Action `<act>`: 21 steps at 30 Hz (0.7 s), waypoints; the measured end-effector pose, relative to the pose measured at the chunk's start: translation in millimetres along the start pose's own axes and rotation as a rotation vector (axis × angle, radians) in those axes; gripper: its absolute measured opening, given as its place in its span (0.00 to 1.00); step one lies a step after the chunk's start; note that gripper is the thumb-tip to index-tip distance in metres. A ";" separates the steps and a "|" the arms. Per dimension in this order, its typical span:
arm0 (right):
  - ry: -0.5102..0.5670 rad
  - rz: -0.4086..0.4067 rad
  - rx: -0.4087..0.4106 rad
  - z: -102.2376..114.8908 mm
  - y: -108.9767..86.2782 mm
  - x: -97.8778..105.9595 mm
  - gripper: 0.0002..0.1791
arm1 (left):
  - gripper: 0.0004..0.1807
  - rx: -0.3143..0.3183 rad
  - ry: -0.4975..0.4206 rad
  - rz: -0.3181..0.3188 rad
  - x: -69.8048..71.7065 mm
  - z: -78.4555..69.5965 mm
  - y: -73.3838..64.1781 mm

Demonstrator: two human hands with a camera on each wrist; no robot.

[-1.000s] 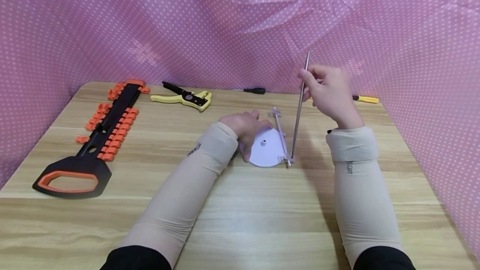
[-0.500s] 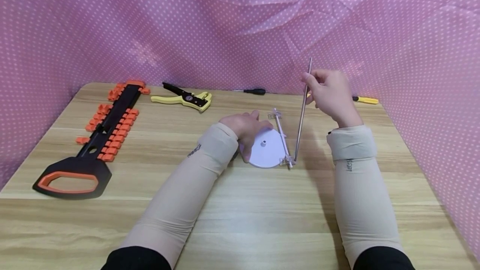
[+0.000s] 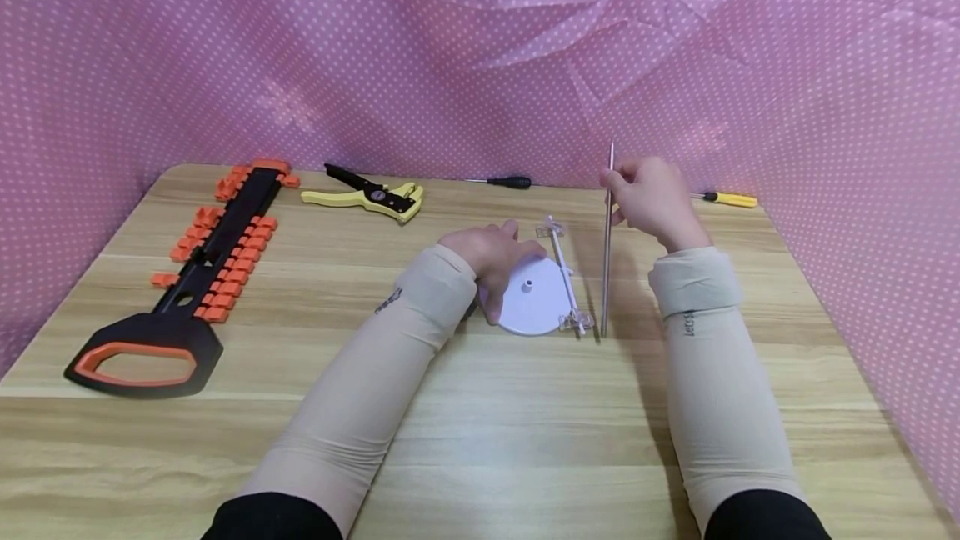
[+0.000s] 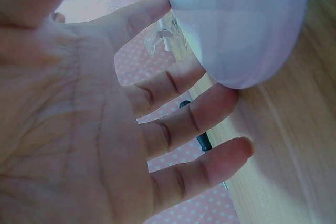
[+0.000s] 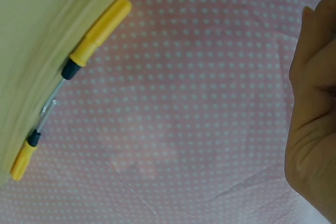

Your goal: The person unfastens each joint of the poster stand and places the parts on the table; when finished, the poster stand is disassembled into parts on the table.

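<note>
My left hand (image 3: 491, 261) grips a white round disc (image 3: 547, 307) across its edge, thumb on the near side and fingers on the far side. A small peg stands up at the disc's middle. In the left wrist view the fingertips meet the disc's rim (image 4: 252, 72). Along the disc's right side runs a thin white rod (image 3: 563, 269) with a clear plastic clip near each end. My right hand (image 3: 651, 197) pinches a slim silver metal rod (image 3: 607, 273) near its top. It stands nearly upright, its lower end just right of the near clip.
A black rack (image 3: 232, 223) with orange clips lies at left. Behind are a yellow and black wire stripper (image 3: 375, 197) and a black-handled screwdriver (image 3: 510, 182). Two yellow-handled screwdrivers (image 5: 100, 32) lie at the back right, before a pink dotted curtain (image 3: 480, 65).
The silver rod's lower end has shifted right, off the near clip, and the rod is now more upright. My right hand has come lower. The left hand and disc have stayed put.
</note>
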State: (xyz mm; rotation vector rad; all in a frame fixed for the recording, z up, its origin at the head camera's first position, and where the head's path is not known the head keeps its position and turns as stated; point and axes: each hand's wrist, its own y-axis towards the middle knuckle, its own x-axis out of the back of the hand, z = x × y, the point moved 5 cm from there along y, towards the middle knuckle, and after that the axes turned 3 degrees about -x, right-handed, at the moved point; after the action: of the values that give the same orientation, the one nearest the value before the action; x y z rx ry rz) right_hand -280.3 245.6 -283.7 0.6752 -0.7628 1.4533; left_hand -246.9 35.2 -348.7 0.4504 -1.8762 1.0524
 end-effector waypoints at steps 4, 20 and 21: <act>-0.001 0.033 -0.023 -7.4 4.8 -5.9 0.20 | 0.70 -0.001 0.004 -0.005 0.2 0.1 0.2; -0.075 0.146 -0.017 -31.4 22.9 -38.6 0.19 | 0.70 0.001 0.013 0.013 0.8 0.7 1.9; -0.079 0.156 -0.021 -32.5 23.3 -39.9 0.19 | 0.70 0.001 0.013 0.014 0.7 0.8 2.0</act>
State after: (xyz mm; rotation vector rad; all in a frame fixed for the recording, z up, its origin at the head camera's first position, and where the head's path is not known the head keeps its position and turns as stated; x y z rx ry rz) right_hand -300.9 247.8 -336.2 0.6720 -0.9070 1.5653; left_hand -248.9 35.8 -349.2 0.4310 -1.8700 1.0630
